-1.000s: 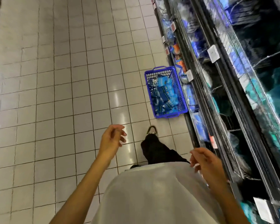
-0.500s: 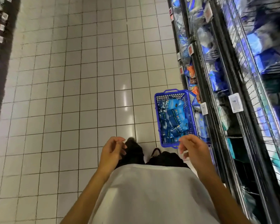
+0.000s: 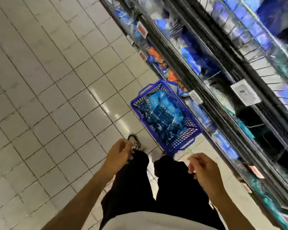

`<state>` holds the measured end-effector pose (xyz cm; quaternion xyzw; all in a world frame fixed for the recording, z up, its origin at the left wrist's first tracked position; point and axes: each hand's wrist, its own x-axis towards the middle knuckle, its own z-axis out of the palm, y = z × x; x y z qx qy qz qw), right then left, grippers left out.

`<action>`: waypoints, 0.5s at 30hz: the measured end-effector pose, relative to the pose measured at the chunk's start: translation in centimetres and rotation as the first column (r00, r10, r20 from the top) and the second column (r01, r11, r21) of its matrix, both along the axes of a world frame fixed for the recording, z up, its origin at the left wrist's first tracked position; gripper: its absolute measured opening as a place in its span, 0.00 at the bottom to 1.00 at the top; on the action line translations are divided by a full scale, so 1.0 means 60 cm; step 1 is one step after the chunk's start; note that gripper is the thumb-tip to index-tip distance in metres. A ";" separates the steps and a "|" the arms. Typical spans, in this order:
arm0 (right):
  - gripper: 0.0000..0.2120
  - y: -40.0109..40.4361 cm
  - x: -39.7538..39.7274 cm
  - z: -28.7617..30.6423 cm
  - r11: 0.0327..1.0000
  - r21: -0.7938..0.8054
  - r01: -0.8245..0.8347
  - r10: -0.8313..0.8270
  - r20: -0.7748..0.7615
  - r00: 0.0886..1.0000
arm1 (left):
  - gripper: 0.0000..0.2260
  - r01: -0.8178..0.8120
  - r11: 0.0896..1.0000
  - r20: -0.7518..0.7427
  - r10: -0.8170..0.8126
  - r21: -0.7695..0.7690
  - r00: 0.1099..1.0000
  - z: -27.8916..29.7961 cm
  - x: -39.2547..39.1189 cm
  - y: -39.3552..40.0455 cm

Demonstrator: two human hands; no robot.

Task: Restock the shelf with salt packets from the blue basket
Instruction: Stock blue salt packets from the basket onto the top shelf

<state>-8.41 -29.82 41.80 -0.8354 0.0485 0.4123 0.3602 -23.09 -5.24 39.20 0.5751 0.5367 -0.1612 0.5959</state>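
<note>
Looking straight down now, and the blue basket (image 3: 166, 117) sits on the floor (image 3: 40, 97) just ahead of my feet, its long side close against the foot of the shelf (image 3: 223, 90). One basket, rectangular, hard plastic, its walls an open lattice of small holes, with a moulded handle loop at each short end, so two handles. Inside lie the salt packets (image 3: 163, 118), glossy blue pouches, crinkled and catching the light, heaped over one another; too tangled for me to count. My left hand (image 3: 119, 155) hangs above my left leg, fingers (image 3: 129, 156) loosely curled and holding nothing. My right hand (image 3: 204, 171) hovers near the basket's closest corner, fingers loosely bent, nothing held there either. Two hands, both bare, neither touching the basket. Smooth square tiles cover the floor, pale and slightly shiny, with dark grout lines. One shoe (image 3: 134, 141) shows past my black trousers (image 3: 178, 185); the cloth looks soft and matte. Along the right, the shelf runs in dark metal rails with wire dividers, and I count two white rectangular price tags (image 3: 245, 92) clearly, plus red ones farther along. Blurred blue, orange and teal packets fill its tiers.
</note>
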 end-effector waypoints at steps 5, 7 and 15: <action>0.11 0.007 0.059 -0.210 0.986 -0.164 0.040 -0.040 -0.001 0.999 | 0.07 0.065 0.996 -0.037 -0.067 -0.064 0.997 -0.179 0.116 0.002; 0.10 0.004 0.072 -0.320 0.978 -0.207 0.019 -0.022 -0.014 1.000 | 0.06 0.070 0.992 -0.079 -0.079 -0.107 0.994 -0.276 0.155 -0.010; 0.14 0.033 0.181 -0.729 0.920 -0.366 -0.138 0.108 -0.101 0.989 | 0.08 0.496 0.851 -0.171 -0.470 0.173 0.866 -0.661 0.333 -0.003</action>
